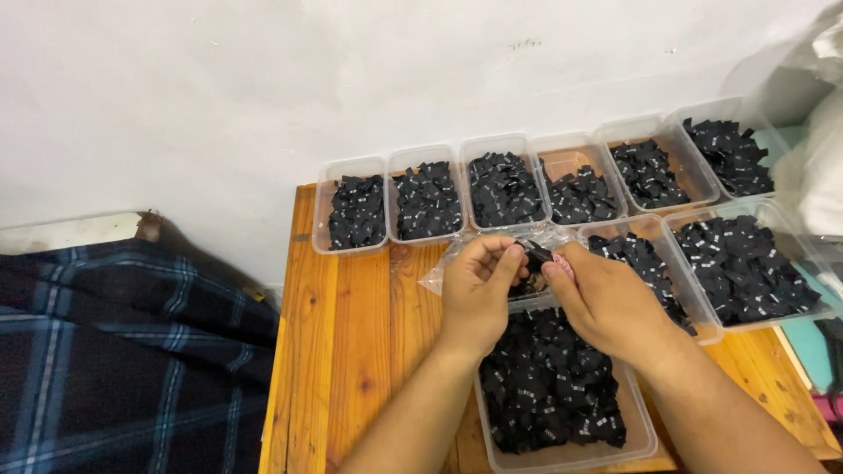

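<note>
My left hand holds the mouth of a small clear plastic bag above the wooden table. My right hand pinches a few small black fabric labels at the bag's opening. Both hands hover over a clear plastic tub full of the same black labels, close to me.
Several more clear tubs of black labels line the wall, from the left one to the right one, with two more beside my right hand. The wooden table ends left at a blue plaid cloth. White plastic sits at far right.
</note>
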